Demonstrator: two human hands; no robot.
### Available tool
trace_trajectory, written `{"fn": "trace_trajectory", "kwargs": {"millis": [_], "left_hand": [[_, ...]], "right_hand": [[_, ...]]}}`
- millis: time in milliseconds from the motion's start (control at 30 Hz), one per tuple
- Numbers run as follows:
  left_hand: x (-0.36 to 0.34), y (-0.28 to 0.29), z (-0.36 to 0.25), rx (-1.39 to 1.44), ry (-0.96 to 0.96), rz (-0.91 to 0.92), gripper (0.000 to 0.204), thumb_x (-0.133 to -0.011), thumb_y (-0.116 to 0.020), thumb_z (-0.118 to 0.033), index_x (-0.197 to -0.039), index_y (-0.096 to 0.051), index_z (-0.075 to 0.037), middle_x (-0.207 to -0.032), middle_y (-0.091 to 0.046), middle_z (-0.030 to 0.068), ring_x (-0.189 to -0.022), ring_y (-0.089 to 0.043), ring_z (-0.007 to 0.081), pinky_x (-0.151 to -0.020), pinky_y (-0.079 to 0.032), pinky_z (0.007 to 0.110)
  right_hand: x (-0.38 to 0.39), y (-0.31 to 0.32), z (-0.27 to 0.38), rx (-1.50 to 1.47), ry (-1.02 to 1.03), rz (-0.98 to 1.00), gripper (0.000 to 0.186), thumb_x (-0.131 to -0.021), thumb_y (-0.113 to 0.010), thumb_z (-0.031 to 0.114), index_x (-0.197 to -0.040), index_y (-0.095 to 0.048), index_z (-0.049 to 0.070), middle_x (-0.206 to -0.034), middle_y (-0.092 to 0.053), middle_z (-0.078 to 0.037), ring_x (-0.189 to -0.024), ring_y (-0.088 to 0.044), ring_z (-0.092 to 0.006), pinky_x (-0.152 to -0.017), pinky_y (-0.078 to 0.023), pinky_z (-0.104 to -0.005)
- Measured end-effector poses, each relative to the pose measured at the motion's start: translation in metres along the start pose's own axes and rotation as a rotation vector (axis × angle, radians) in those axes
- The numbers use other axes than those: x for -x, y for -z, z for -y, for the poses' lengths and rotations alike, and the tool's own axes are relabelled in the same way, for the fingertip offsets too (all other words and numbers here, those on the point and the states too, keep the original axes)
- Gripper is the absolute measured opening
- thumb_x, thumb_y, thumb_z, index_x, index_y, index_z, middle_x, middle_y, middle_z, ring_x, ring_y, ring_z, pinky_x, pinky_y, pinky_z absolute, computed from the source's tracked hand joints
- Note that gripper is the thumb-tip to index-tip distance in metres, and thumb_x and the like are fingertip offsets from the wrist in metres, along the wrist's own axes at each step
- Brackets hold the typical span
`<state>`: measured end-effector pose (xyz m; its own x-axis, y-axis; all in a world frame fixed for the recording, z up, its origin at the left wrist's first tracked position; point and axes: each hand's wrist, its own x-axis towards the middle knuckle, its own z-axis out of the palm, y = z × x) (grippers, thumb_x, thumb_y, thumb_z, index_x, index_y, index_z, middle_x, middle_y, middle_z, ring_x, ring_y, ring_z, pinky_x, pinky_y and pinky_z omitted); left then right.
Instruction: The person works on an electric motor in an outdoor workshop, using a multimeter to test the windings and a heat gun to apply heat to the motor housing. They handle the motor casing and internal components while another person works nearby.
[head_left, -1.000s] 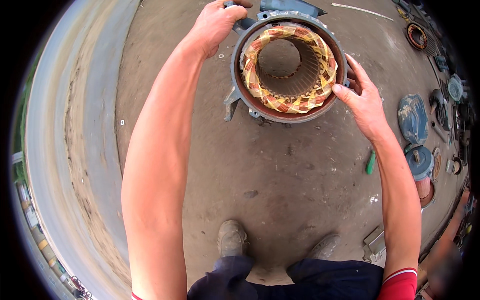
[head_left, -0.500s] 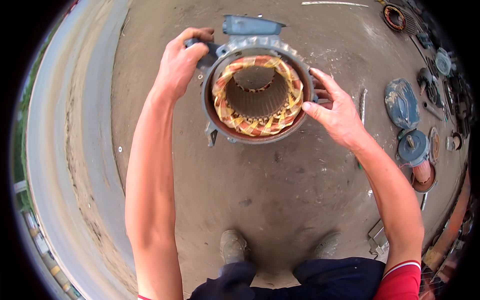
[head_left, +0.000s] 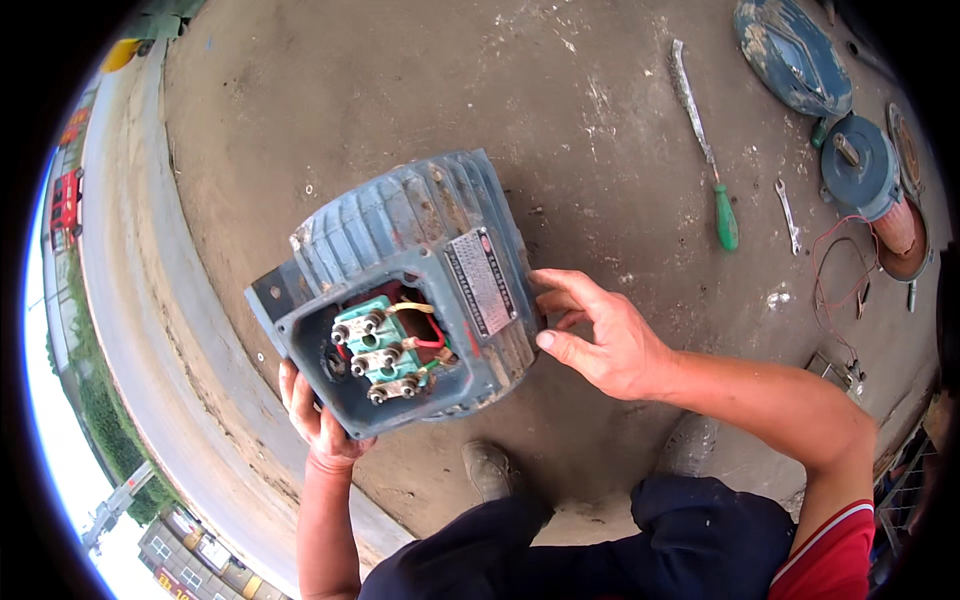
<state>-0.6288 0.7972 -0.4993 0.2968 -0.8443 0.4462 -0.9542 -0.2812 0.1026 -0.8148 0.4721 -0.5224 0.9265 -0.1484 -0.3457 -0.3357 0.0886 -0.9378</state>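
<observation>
**Blue-grey motor housing tipped toward the left hand, wiring box uncovered**

The ribbed blue-grey metal motor housing (head_left: 385,215) sits just left of the frame's centre, tilted, with its square metal wiring box (head_left: 425,405) facing the camera. Inside the box stands a pale green terminal block (head_left: 385,328) with metal studs and link bars, and beside it a red insulated wire (head_left: 432,343) curves in a loop. A silver-and-dark metal plate (head_left: 480,283) is fixed to the right of the box.

The left hand (head_left: 328,435) has its grip wrapped on the box's lower-left corner; part of it is hidden behind the wall. The right hand (head_left: 612,345) is at the housing's right edge, its grip spread, thumb apart from the fingers; whether the fingertips press on the metal, I cannot tell. Nor can I tell whether the housing's underside meets the brown dirty floor (head_left: 600,180).

For good handling, I would judge that the right palm should be seated fully against the solid casting, so that both hands share what looks like a heavy load. Fingers are best kept outside the box, clear of studs and wire, and away from any edge that could trap them underneath. Turning slowly, close to the body, would suit it, with the grey-brown boot (head_left: 488,470) at lower centre kept out from below. The green-handled screwdriver (head_left: 726,218) and steel spanner (head_left: 788,215), right of centre, lie well apart from the housing.
</observation>
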Motion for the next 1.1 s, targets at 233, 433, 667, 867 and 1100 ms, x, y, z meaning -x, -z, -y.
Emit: {"fn": "trace_trajectory", "kwargs": {"millis": [233,433,667,867,1100], "left_hand": [[-0.046,0.008,0.033,-0.023,-0.013,0.109,0.043,-0.094,-0.059,-0.019,-0.133,-0.056,0.000,-0.145,-0.043,0.0281,-0.133,-0.044,0.0550,-0.106,-0.040,0.063],[-0.078,0.007,0.006,-0.043,-0.052,0.133,0.046,-0.086,-0.076,-0.023,-0.125,-0.060,-0.003,-0.132,-0.055,0.0259,-0.124,-0.053,0.0513,-0.100,-0.049,0.061],[-0.094,0.051,0.008,-0.149,-0.146,0.512,0.070,-0.083,-0.077,-0.037,-0.138,-0.048,-0.006,-0.136,-0.051,0.0277,-0.133,-0.044,0.0525,-0.103,-0.047,0.062],[-0.078,0.069,0.031,-0.261,-0.140,0.672,0.074,-0.094,-0.054,-0.057,-0.146,-0.045,-0.004,-0.150,-0.039,0.0277,-0.140,-0.033,0.0543,-0.110,-0.033,0.062],[-0.092,0.050,0.007,-0.224,0.004,0.602,0.070,-0.074,-0.081,-0.030,-0.132,-0.054,-0.001,-0.150,-0.043,0.0206,-0.140,-0.039,0.0437,-0.114,-0.036,0.054]], "right_hand": [[-0.026,-0.011,-0.007,0.138,0.095,-0.131,0.050,-0.082,-0.072,0.024,-0.123,-0.059,-0.001,-0.115,-0.061,-0.021,-0.112,-0.055,-0.0393,-0.099,-0.046,-0.0458],[-0.011,-0.009,-0.011,0.139,0.045,-0.090,0.062,-0.082,-0.072,0.020,-0.136,-0.053,-0.003,-0.124,-0.059,-0.020,-0.118,-0.052,-0.0389,-0.103,-0.044,-0.0451],[-0.005,-0.004,-0.004,0.157,0.053,-0.066,0.062,-0.083,-0.070,0.020,-0.138,-0.052,-0.002,-0.125,-0.058,-0.020,-0.119,-0.052,-0.0386,-0.104,-0.044,-0.0453],[-0.013,-0.020,-0.002,0.220,0.089,-0.079,0.062,-0.082,-0.069,0.023,-0.138,-0.053,0.001,-0.124,-0.060,-0.021,-0.118,-0.054,-0.0398,-0.103,-0.046,-0.0462],[0.008,-0.004,0.002,0.268,0.025,-0.009,0.064,-0.090,-0.065,0.025,-0.143,-0.045,-0.004,-0.140,-0.052,-0.024,-0.129,-0.051,-0.0397,-0.109,-0.042,-0.0439]]}}
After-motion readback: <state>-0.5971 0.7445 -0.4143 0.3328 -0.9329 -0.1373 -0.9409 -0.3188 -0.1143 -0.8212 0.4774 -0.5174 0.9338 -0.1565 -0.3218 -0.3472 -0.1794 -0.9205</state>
